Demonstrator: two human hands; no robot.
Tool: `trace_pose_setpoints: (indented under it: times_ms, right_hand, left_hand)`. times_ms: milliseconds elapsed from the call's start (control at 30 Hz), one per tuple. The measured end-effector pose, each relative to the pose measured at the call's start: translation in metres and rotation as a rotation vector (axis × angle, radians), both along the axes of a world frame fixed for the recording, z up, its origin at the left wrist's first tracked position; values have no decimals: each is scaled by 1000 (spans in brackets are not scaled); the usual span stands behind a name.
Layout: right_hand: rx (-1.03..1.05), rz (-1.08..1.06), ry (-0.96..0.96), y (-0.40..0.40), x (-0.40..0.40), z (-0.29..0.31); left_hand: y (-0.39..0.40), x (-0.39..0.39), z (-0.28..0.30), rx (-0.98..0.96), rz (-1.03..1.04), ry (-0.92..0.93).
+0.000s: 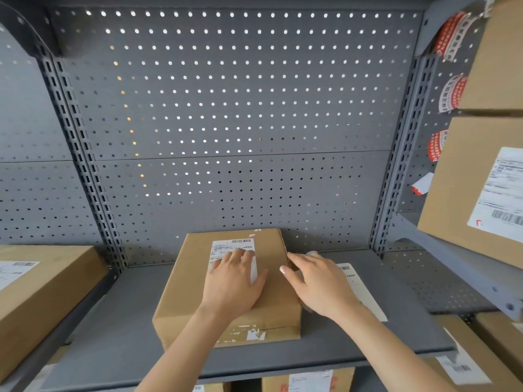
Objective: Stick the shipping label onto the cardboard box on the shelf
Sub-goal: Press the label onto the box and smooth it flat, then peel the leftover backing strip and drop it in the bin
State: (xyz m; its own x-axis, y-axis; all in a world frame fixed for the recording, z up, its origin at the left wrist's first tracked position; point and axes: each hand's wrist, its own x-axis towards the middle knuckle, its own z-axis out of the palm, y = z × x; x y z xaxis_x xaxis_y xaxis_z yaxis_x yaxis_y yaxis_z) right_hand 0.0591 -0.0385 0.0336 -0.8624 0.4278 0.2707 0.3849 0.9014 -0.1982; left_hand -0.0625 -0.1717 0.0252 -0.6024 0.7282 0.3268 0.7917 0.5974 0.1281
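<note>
Head view: left hand [236, 281] spread flat on the shipping label [234, 254], right hand [318, 281] open bracing the cardboard box [229, 290]; smooth outward to the edges.

Grey shelf [119, 329] — cardboard box [195, 290] and label sheet [365, 292] on it.

Your single head camera looks forward and slightly down, close over the grey shelf [119, 329], facing its perforated back panel [226, 108].
</note>
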Motion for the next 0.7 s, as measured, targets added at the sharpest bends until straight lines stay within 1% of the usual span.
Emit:
trace_pose_setpoints:
  times_ms: [133,200,300,400,700]
  right_hand:
    - [-3,-42,93,25,6,-3]
    - [-6,-61,106,38,9,-7]
    - [9,-88,68,55,11,-15]
    - [30,-90,22,66,12,-23]
    - [51,-120,-123,76,2,-35]
  left_hand:
    - [29,9,5,34,-82,-50]
    - [41,15,7,72,-109,-69]
    - [55,21,6,118,-128,-88]
    - [62,23,1,124,-142,-119]
    - [72,19,-6,164,-143,-93]
